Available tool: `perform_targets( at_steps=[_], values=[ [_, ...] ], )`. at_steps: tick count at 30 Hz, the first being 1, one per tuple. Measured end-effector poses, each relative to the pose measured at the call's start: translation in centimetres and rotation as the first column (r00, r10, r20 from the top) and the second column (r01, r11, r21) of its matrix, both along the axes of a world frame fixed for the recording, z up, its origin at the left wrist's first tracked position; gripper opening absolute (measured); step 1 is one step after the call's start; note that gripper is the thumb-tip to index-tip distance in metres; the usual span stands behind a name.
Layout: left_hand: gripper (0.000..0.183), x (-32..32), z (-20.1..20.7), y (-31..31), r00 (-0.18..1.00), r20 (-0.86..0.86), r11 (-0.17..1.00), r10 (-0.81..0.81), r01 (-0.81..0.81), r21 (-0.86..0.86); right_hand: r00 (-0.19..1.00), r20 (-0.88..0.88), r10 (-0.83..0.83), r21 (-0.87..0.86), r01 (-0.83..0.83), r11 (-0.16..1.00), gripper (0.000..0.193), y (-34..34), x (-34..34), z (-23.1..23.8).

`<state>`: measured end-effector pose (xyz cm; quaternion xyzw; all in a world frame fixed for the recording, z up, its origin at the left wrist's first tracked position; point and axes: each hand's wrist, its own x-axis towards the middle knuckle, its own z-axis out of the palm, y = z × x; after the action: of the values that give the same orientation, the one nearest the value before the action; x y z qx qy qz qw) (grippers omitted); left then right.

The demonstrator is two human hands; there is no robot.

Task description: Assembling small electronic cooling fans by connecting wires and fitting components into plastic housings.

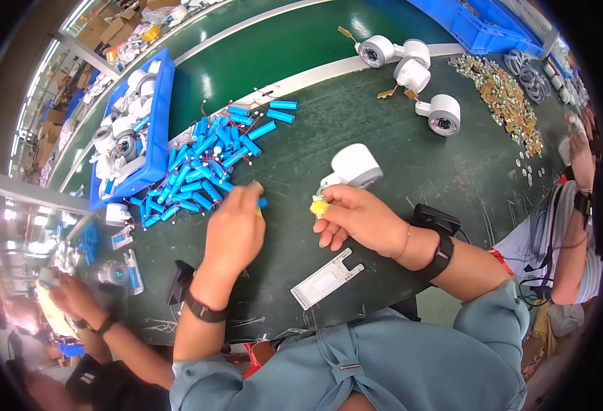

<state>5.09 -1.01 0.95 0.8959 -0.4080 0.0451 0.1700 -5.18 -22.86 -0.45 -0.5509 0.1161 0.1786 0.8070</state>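
Blue wired battery cells (202, 164) are heaped up-left of your L hand (236, 222) (blurry; fingers curled at a blue-yellow bit (262, 203), can't tell the grip). Past your R hand (359, 218): white cam head (355, 163); nearer you, white plate (323, 281), print too small to read. R thumb & index pinch a small yellow piece (318, 207), at the fingertips.

blue cylinders (203, 163) on a green bench (411, 171)
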Motion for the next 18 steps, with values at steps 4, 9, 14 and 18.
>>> perform_targets(
  at_steps=[4,9,14,18],
  values=[
    [0.031,-3.7,1.9,1.9,0.967,-0.095,0.970,-0.235,0.240,0.038,1.000,-0.002,0.001,0.020,-0.001,1.000,0.018,0.0,0.1,-0.6],
    [0.032,-4.2,2.5,6.4,0.929,-0.215,0.950,-0.300,0.312,0.024,1.000,0.007,0.025,-0.017,-0.025,1.000,0.017,0.0,-0.1,-0.2],
    [0.031,-3.8,2.8,6.5,0.916,-0.394,0.940,0.074,-0.195,-0.278,0.998,0.017,0.054,-0.069,-0.053,0.996,0.016,-0.2,-0.1,-0.3],
    [0.025,-2.7,3.5,3.9,0.930,-0.359,0.948,0.086,-0.187,-0.257,0.999,0.019,0.038,-0.058,-0.036,0.998,0.016,0.0,-0.2,-0.4]
  ],
)
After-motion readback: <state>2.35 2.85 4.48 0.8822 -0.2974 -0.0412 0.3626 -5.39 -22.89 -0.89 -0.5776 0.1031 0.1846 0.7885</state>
